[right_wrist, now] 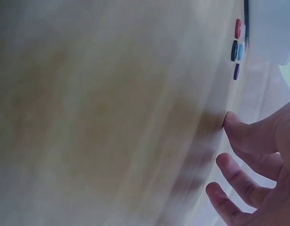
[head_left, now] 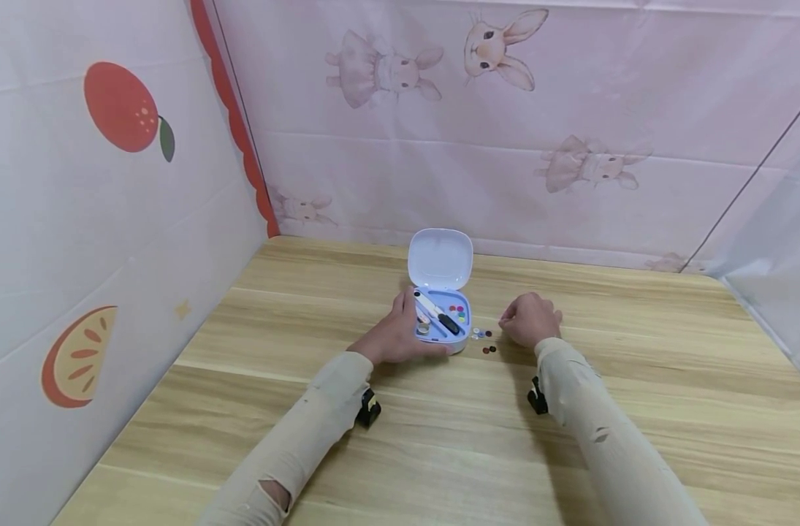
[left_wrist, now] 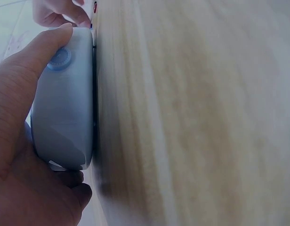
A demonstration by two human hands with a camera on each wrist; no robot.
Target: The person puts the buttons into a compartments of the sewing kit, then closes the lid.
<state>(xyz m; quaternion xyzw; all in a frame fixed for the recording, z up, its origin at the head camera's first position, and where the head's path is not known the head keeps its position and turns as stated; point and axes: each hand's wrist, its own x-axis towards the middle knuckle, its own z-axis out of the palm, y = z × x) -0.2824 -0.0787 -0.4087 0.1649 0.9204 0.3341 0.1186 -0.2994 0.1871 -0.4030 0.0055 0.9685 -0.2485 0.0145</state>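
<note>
My left hand (head_left: 396, 334) grips the side of a small pale blue sewing-kit case (left_wrist: 65, 113), thumb along its front wall near a round blue catch (left_wrist: 60, 59). Its lid (head_left: 440, 259) stands raised at the back. Inside lie a white tool with a black end (head_left: 448, 323), a small round metallic item (head_left: 423, 328) and several coloured buttons (head_left: 457, 310). My right hand (head_left: 531, 320) is right of the case, thumb and forefinger tips together at the tabletop; whether a button is between them is hidden.
Several loose buttons lie on the wooden table (head_left: 439, 453) between the case and my right hand, among them a dark red one (head_left: 486, 351) and a red one (right_wrist: 237, 28). Behind the table hangs a pink rabbit-print sheet (head_left: 386, 175); a white fruit-print sheet (head_left: 38, 241) is at left.
</note>
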